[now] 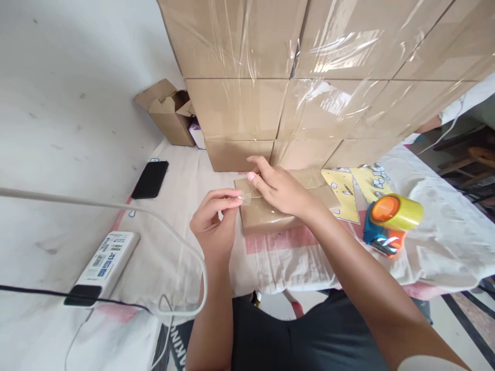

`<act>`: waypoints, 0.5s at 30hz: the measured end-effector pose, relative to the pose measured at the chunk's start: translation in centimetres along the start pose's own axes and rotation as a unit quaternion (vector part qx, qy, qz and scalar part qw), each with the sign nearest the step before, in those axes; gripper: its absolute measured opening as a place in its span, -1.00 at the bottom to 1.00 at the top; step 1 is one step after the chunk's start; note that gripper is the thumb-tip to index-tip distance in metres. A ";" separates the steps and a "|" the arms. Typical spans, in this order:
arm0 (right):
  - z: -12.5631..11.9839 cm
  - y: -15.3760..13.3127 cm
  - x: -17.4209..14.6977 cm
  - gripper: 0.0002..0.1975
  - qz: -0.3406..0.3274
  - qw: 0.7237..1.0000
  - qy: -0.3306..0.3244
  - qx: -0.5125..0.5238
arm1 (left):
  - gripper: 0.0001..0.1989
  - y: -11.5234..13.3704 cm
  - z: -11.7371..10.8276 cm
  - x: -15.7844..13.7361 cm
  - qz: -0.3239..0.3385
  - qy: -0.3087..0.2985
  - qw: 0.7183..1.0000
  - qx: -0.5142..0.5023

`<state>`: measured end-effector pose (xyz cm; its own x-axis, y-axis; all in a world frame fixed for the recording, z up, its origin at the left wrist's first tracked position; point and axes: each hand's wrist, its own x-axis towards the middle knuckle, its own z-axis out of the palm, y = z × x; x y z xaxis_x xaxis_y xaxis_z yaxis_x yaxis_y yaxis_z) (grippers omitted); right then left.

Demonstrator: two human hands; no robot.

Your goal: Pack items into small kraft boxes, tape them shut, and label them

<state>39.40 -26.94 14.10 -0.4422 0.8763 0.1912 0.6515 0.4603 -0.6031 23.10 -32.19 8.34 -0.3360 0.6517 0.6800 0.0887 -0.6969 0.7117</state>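
A small flat cardboard box (266, 215) lies on the cloth-covered table in front of me, with clear tape along its top seam. At the box's left edge, my left hand (216, 216) pinches a short loose end of clear tape (244, 199) between thumb and fingertips. My right hand (280, 188) rests on top of the box, thumb and fingers apart, and holds nothing. To the right stands a blue and orange tape dispenser (371, 234) with a yellow tape roll (410, 212).
A tall stack of plastic-wrapped cartons (240, 111) rises directly behind the box. On the left are a black phone (150, 179), a power strip (106, 263), a looping white cable (170, 232) and an open carton (174, 126). Yellow printed paper (342, 188) lies right of the box.
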 end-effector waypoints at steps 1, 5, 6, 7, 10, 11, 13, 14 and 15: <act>0.0 0.0 -0.1 -0.42 -0.004 1.000 0.006 0.016 | -0.78 0.0 0.1 0.3 -0.003 0.004 1.000 -0.004; 0.0 0.2 -0.2 -0.46 -0.018 0.997 0.045 0.055 | -0.80 -0.1 0.5 1.1 -0.019 0.020 0.999 -0.018; 0.1 0.3 -0.1 -0.47 -0.024 0.997 0.052 0.060 | -0.81 -0.1 0.5 1.2 -0.025 0.024 0.999 -0.024; 0.1 0.3 -0.1 -0.47 -0.031 0.996 0.057 0.066 | -0.82 -0.1 0.4 1.2 -0.030 0.026 0.999 -0.029; 0.1 0.4 0.0 -0.48 -0.041 0.993 0.067 0.083 | -0.86 -0.1 0.1 1.0 -0.044 0.015 0.998 -0.034; 0.1 0.4 0.0 -0.49 -0.042 0.993 0.069 0.089 | -0.87 -0.1 -0.1 0.9 -0.049 0.003 0.998 -0.029; 0.0 0.4 0.0 -0.52 -0.044 0.992 0.071 0.098 | -0.88 -0.3 -0.4 0.7 -0.060 -0.025 0.998 -0.016; 0.0 0.3 -0.1 -0.53 -0.044 0.992 0.070 0.100 | -0.89 -0.3 -0.6 0.5 -0.065 -0.036 0.997 -0.010; 0.0 0.3 -0.1 -0.53 -0.042 0.992 0.070 0.101 | -0.89 -0.4 -0.7 0.4 -0.069 -0.041 0.997 -0.003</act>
<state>39.66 -26.89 13.89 -0.3908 0.8538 0.3439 0.4727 0.5068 -0.7209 22.27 -31.86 8.19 -0.2661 0.7633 0.5888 0.0417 -0.6011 0.7981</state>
